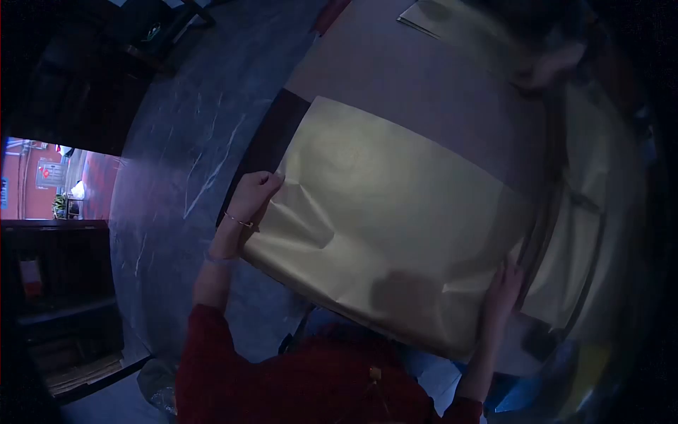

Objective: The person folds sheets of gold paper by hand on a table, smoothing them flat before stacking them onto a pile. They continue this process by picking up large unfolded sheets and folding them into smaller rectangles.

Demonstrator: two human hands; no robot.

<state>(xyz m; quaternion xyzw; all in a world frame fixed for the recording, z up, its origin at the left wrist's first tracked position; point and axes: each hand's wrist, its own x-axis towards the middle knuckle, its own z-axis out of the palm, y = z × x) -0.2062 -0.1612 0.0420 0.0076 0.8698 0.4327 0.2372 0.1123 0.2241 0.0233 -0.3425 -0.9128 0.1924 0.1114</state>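
Note:
A large sheet of gold paper (395, 191) lies over the near part of a table, with creases running in from its left edge and its lower right corner. My left hand (256, 194), with a thin bracelet at the wrist, is closed in a pinch on the sheet's left edge. On the opposite side, my right hand (503, 284) grips the right edge near the lower corner, where the paper puckers. The fingertips of that hand are dim and partly hidden. A shadow darkens the lower middle of the sheet.
Another person's hand (554, 67) is at the far right of the brownish table top (402, 71). More gold sheets (438, 21) lie at the far end, and gold paper (572, 247) hangs along the right. Dark shelves (63, 283) stand left, beyond the grey floor (183, 155).

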